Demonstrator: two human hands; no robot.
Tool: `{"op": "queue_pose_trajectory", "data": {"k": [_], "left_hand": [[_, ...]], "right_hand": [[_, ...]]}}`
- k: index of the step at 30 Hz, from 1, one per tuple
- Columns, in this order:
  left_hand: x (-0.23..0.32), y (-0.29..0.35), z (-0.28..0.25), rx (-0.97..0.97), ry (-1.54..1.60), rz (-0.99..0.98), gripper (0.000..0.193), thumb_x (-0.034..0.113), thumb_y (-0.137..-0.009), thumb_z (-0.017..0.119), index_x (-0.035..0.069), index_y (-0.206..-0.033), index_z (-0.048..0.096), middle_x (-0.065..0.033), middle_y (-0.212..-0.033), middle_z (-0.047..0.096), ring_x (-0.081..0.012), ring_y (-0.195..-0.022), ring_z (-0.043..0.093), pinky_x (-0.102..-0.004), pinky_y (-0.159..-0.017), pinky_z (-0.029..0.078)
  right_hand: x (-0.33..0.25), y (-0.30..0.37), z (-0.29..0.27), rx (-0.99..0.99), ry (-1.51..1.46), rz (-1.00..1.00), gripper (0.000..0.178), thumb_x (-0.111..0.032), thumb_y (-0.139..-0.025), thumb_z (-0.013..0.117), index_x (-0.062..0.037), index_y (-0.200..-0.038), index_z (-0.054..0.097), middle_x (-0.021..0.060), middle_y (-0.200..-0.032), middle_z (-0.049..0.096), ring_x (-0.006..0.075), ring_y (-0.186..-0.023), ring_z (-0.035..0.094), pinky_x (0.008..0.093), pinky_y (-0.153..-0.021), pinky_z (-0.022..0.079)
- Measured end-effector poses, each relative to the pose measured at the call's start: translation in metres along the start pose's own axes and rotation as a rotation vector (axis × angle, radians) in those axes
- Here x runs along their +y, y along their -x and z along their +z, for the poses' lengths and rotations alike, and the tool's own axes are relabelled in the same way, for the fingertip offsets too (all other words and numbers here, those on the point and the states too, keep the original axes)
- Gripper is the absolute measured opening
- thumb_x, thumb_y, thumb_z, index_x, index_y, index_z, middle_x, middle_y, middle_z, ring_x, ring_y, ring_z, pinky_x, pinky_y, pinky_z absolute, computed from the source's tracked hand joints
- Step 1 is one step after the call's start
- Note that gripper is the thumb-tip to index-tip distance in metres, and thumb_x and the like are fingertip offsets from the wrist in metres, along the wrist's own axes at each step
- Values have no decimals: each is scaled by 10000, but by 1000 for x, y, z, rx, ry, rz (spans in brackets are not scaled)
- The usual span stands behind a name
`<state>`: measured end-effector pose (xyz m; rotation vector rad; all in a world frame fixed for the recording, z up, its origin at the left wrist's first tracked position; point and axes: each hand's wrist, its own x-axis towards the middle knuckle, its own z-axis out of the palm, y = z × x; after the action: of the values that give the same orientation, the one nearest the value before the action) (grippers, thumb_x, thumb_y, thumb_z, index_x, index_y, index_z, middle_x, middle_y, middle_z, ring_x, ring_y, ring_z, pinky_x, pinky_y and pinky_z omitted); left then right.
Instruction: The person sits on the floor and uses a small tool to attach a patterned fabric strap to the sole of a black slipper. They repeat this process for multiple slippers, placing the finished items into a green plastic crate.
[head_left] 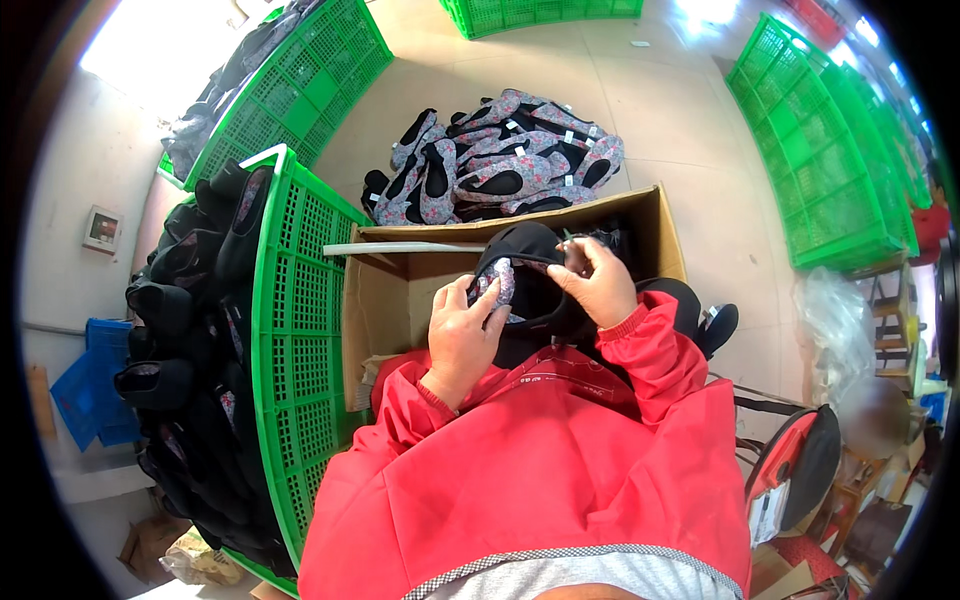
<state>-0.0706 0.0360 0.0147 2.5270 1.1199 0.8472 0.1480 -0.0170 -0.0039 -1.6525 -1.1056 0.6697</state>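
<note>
Slipper (525,275), dark with a floral lining, is held over the open carton (395,300) in front of the person; it looks light and soft, likely to flex, and is best taken by the rim. Left hand (462,335) grips the toe edge, fingers curled; right hand (598,280) pinches the far rim, both forearms raised from the lap

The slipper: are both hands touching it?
Touching. The head view shows the left hand gripping the slipper by its side, and the right hand pinching its top edge.
</note>
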Motion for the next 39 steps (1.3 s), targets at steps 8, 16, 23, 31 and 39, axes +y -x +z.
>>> {"op": "queue_pose_trajectory", "data": {"k": [8, 16, 23, 31, 39], "left_hand": [[-22, 8, 1, 11, 107, 39, 303, 49, -803, 697, 17, -1102, 659, -177, -1164, 617, -373, -1049, 582, -428, -907, 477], [-42, 12, 9, 23, 230, 33, 285, -12, -830, 632, -19, -1115, 613, -193, -1175, 612, -389, -1047, 575, -440, -917, 471], [-55, 17, 15, 26, 281, 21, 271, -32, -837, 611, -23, -1108, 602, -191, -1188, 607, -387, -1061, 574, -435, -933, 465], [-51, 23, 16, 30, 307, 14, 278, -49, -811, 619, -32, -1087, 594, -208, -1197, 595, -400, -1078, 565, -449, -942, 458], [-44, 30, 19, 9, 275, 63, 306, -36, -778, 640, -27, -1082, 605, -224, -1217, 571, -419, -1101, 544, -469, -955, 447]], "right_hand": [[-11, 3, 26, -80, -126, 65, 231, -126, -856, 679, -8, -1047, 627, 21, -878, 620, 81, -795, 562, 245, -749, 469], [-19, -3, 25, -131, -39, 55, 228, -193, -857, 660, -51, -1035, 645, 101, -832, 666, 219, -726, 641, 330, -670, 490], [-18, -5, 35, -145, -159, -26, 155, -168, -851, 632, -62, -953, 683, 128, -831, 659, 265, -747, 633, 346, -688, 492], [-16, -14, 36, -323, 169, -79, 173, -193, -812, 641, -97, -920, 737, 166, -811, 657, 336, -798, 623, 405, -692, 494], [-11, -24, 41, -449, 44, 124, 219, -172, -841, 724, 41, -891, 708, 130, -747, 690, 146, -666, 627, 296, -657, 491]]}}
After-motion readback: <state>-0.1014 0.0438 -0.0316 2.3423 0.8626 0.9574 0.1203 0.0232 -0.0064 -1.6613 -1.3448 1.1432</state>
